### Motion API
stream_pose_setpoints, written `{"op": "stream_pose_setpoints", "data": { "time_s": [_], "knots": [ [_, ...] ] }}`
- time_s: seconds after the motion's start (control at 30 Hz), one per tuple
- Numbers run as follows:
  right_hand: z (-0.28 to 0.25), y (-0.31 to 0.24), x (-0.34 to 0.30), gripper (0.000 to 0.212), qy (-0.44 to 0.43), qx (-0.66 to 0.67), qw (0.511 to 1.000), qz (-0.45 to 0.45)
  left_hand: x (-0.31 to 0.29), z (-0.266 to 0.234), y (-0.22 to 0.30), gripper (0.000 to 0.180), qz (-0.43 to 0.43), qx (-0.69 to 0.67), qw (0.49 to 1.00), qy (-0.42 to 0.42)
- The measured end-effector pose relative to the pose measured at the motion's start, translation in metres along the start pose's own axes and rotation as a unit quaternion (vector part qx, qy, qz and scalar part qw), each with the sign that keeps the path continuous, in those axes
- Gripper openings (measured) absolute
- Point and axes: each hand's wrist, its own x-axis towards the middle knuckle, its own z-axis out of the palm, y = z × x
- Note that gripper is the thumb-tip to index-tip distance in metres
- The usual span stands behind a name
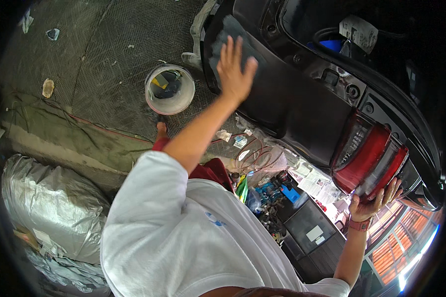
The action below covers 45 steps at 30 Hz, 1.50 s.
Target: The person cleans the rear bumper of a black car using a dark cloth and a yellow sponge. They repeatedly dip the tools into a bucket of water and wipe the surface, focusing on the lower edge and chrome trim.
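Note:
My left hand lies with fingers spread on the dark rear body panel of a car. Under and around its fingers is a dull grey-green patch on the panel. At the right, my right hand rests against the edge of the red and clear tail light, its fingers stretched along the lamp. The lamp sits in the car body. A reddish watch is on my right wrist.
A white bucket with dark water and something yellow stands on the textured floor. A silvery plastic cover drapes a bulky shape at lower left. A coiled hose, paper scraps, newspaper and a dark cabinet lie beyond my body.

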Motion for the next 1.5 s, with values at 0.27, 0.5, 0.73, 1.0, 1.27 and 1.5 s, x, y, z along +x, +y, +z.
{"op": "stream_pose_setpoints", "data": {
  "time_s": [0.27,0.5,0.73,1.0,1.27,1.5],
  "knots": [
    [0.000,-0.002,-0.007,0.079,-0.009,0.001,1.000,0.007,-0.120,0.007,0.089,0.080,0.053,0.006,0.976,-0.209],
    [0.003,0.002,-0.017,0.076,0.018,0.036,0.999,0.019,0.089,0.002,-0.070,0.080,-0.049,-0.124,0.991,-0.010],
    [-0.001,0.020,-0.044,0.080,0.021,0.049,0.998,0.038,0.061,0.022,-0.238,0.066,-0.059,0.090,0.992,-0.065],
    [-0.005,0.024,-0.054,0.080,0.018,0.048,0.996,0.074,-0.216,0.137,-0.258,0.082,-0.413,-0.400,0.818,0.030],
    [-0.006,0.016,-0.063,0.089,0.020,0.064,0.993,0.100,-0.083,0.062,-0.204,0.074,-0.306,-0.223,0.921,0.095],
    [-0.003,0.013,-0.048,0.087,0.038,0.060,0.995,0.076,0.130,0.001,-0.154,0.064,-0.064,-0.019,0.996,-0.059]
  ]
}}
